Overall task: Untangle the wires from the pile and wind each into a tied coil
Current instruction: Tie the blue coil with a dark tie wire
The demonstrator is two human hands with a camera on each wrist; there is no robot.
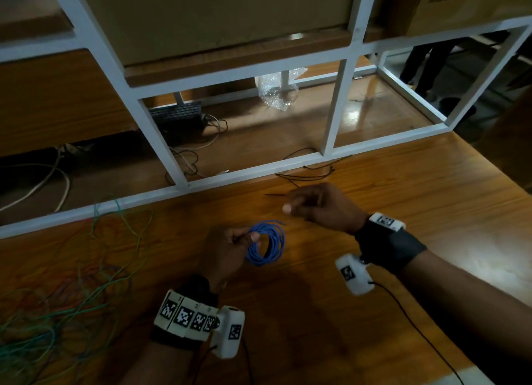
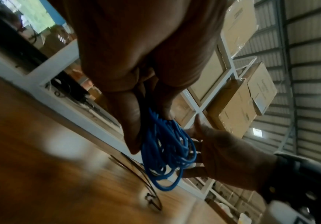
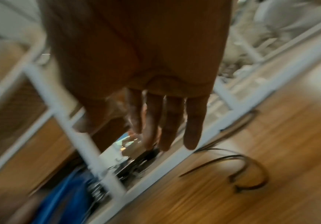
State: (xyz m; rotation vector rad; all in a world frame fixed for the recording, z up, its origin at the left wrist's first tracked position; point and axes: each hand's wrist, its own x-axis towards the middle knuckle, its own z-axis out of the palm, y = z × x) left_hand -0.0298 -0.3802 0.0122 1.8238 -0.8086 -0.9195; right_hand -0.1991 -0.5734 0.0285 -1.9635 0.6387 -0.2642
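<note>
- The left hand [image 1: 227,252] holds the blue coil [image 1: 266,245] just above the table [image 1: 403,183], pinching one side of the ring between thumb and fingers.
- The coil hangs out to the right of that pinch, its loops bunched together and its open middle showing in the head view; one loose end sticks up at the top of the ring.
- In the left wrist view the thumb and a finger close on the top of the coil [image 2: 167,150], and the loops droop below the fingertips toward the table.
- The right hand [image 1: 319,204] is beyond and to the right of the coil, apart from it, above the table near the frame.
- In the head view its fingers look curled with the thumb tip forward, and a thin black tie [image 1: 276,195] pokes out to its left; whether the hand pinches that tie I cannot tell.
- The right wrist view is blurred; there the fingers [image 3: 165,121] look fairly straight and close together, over the edge of the white frame [image 3: 90,151].
- More black ties [image 1: 311,174] lie loose on the table just beyond the right hand, beside the frame's bottom rail.
- The pile [image 1: 57,298] of green, red and orange wires sprawls over the left side of the table, well apart from the coil.
- Cardboard boxes [image 2: 232,109] sit on the frame's shelves; their contents are hidden.
</note>
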